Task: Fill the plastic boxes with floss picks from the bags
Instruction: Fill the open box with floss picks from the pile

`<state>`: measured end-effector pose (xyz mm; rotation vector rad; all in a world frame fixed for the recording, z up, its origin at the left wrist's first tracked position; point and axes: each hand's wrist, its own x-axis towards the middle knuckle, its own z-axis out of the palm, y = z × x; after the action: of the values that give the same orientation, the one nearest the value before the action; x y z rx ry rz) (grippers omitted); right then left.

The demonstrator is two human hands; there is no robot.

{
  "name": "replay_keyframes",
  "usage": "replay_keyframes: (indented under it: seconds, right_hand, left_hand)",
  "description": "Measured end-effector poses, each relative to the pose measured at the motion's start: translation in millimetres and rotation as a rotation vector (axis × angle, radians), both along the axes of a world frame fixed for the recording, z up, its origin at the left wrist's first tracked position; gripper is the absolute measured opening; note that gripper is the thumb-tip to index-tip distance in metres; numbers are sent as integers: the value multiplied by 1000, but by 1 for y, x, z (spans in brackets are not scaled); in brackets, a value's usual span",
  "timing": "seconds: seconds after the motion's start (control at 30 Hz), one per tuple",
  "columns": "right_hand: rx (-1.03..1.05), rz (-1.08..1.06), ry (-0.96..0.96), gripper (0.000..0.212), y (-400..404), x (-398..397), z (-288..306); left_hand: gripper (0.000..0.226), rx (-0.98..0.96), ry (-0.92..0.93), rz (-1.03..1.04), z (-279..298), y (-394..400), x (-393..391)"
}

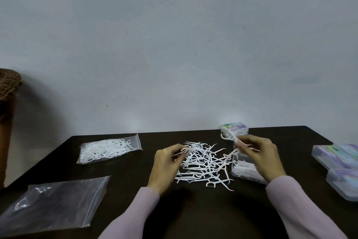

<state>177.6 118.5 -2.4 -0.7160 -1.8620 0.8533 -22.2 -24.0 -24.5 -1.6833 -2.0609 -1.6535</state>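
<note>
A loose pile of white floss picks lies in the middle of the dark table. My left hand pinches one pick at the pile's left edge. My right hand holds a small bunch of floss picks above an open clear plastic box, which has picks inside. A full zip bag of picks lies at the back left. An empty zip bag lies flat at the front left.
Another plastic box with a coloured label stands behind my right hand. Two or three closed clear boxes sit at the table's right edge. A brown woven object stands off the table at far left. A grey wall rises behind.
</note>
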Motion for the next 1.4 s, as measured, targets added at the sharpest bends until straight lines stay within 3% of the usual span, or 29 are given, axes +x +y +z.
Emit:
replay_keyframes:
  seconds: [0.27,0.43,0.73,0.87,1.1,1.4]
  right_hand:
    - [-183,-146,21,20,20,31,-7]
    - [-226,-129,-117,23,22,33,-16]
    - [-31,-101,-555,20,27,44,-17]
    - [-21,-84,-636,22,29,45,-20]
    - [-12,-90,-510,20,31,50,-14]
    - [-91,-181,-488,14,39,63,-13]
  left_hand:
    - [8,43,-82,-106,8,41,40]
    - [10,10,-136,-179,3,73,65]
    - [12,-6,-119,-188,-9,99,85]
    - [12,9,-114,-173,-11,100,83]
    - [12,5,-87,-218,-9,105,92]
    - [16,-51,171,-221,-12,108,100]
